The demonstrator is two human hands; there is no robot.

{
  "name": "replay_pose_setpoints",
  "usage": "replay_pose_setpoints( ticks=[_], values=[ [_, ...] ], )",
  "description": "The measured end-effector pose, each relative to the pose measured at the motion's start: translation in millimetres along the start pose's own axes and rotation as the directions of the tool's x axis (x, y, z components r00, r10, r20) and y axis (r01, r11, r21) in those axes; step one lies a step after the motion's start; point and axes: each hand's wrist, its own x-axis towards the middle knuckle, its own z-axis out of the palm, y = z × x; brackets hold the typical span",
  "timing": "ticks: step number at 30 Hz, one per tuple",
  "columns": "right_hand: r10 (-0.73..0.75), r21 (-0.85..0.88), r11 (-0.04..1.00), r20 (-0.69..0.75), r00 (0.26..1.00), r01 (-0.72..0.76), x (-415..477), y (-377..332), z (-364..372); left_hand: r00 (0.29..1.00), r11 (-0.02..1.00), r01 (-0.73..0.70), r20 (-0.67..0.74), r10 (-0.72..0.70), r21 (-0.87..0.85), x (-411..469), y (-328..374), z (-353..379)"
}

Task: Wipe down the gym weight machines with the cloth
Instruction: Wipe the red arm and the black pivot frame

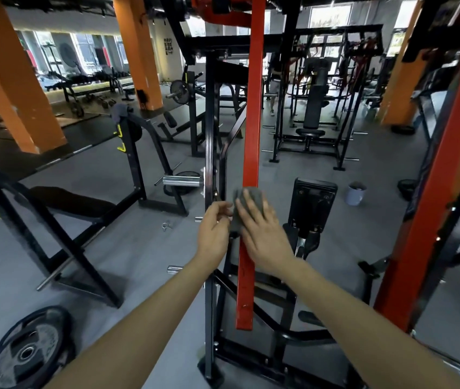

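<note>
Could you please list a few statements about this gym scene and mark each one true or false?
1. The right hand presses the grey cloth flat against the red bar. True.
2. The left hand hangs free, away from the cloth. False: its fingers hold the cloth's left edge.
3. A weight plate lies on the floor at lower left. True.
4. The pale bucket stands on a bench. False: it stands on the floor, to the right of the red bar.
</note>
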Motion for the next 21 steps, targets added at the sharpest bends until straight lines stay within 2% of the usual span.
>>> replay_pose_setpoints(
  ticks=[2,5,9,15,18,21],
  values=[
    [0.071,-0.086,0.994,-0.04,0.997,-0.075,39,7,-16,1.0,1.0,-0.003,0.001,0.003,0.008,-6,3,-3],
    [0.102,-0.17,0.978,-0.117,0.988,-0.121,66,3,-26,1.0,1.0,-0.009,-0.012,0.009,0.029,-13,4,-9],
    [0.075,-0.095,0.991,-0.161,0.984,-0.091,44,-12,-16,1.0,0.999,0.014,-0.019,-0.013,0.039,-21,-5,-14],
    [0.024,0.133,0.991,-0.024,0.999,-0.021,-79,-50,20,0.992,0.992,0.126,0.012,-0.126,-0.021,-31,-28,-12],
    [-0.052,0.091,0.995,0.094,0.994,0.044,-141,-67,33,0.983,0.983,0.182,0.039,-0.181,-0.019,-38,-31,-5],
    [-0.098,0.07,0.994,0.145,0.985,0.089,-152,-63,36,0.971,0.975,0.22,0.098,-0.22,0.011,-46,-36,-2]
  ],
)
